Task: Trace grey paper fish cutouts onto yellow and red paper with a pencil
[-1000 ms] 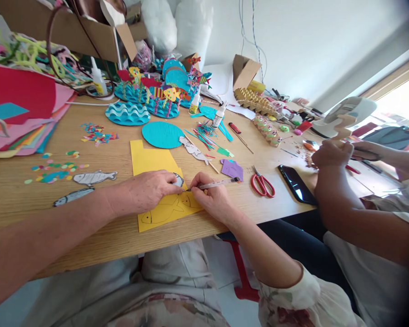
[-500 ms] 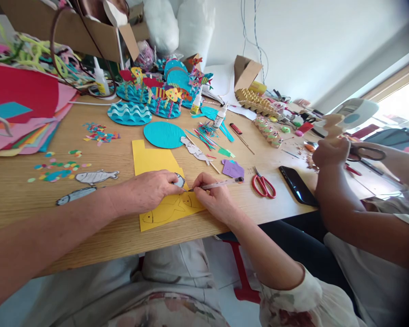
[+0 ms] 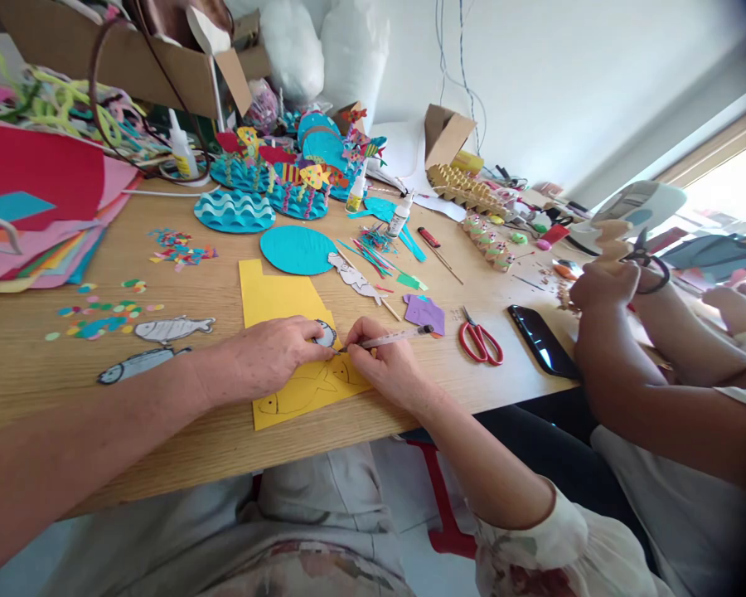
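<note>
Pinching a pen [image 3: 398, 336] in the right hand [image 3: 389, 365], low over the yellow card [image 3: 279, 307]; pressing down a cut-out [image 3: 326, 333] there with the left hand [image 3: 258, 356], fingertips parted; barely shifted in the last second, so probably mid-outline; rightward on the desk [image 3: 211, 439], red scissors [image 3: 481, 338]; beyond, dark scissors [image 3: 651, 269], now blades up.

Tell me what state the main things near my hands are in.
Left hand: pressing on the yellow paper
Right hand: gripping a pen
Pen: tip down at the paper
Yellow paper: flat, fish outlines drawn
White paper cutout: partly under left hand
Red-handled scissors: lying, blades apparently closed
Smartphone: face up, screen dark
Turquoise oval: flat
</note>
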The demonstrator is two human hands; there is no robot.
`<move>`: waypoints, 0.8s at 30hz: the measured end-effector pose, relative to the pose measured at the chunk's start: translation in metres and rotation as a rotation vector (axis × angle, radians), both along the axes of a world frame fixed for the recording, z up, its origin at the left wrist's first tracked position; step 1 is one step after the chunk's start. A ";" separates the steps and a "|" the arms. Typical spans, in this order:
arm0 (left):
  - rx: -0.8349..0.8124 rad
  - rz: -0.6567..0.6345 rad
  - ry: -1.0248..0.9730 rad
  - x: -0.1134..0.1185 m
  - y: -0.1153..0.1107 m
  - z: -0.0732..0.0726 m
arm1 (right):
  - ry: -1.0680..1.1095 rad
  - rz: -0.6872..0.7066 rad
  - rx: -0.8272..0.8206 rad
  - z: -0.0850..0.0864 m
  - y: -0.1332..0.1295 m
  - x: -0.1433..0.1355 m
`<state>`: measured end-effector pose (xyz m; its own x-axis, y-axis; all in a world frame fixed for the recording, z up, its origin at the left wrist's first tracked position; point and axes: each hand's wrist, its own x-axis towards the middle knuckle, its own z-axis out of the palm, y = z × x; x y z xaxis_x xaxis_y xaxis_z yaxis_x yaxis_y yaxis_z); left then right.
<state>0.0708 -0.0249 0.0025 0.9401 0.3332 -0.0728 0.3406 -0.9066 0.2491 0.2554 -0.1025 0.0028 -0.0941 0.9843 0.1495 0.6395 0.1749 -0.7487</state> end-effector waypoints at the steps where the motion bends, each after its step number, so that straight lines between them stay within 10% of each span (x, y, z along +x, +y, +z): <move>1: -0.003 -0.005 -0.008 0.000 0.000 0.000 | 0.001 0.001 -0.001 0.000 0.001 0.000; 24: -0.034 0.065 0.022 -0.002 -0.007 0.011 | 0.196 -0.053 0.049 0.007 0.013 0.001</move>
<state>0.0690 -0.0316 0.0134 0.9146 0.3903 -0.1057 0.4041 -0.8736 0.2712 0.2567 -0.0894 0.0093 -0.0068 0.9781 0.2080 0.4915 0.1844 -0.8511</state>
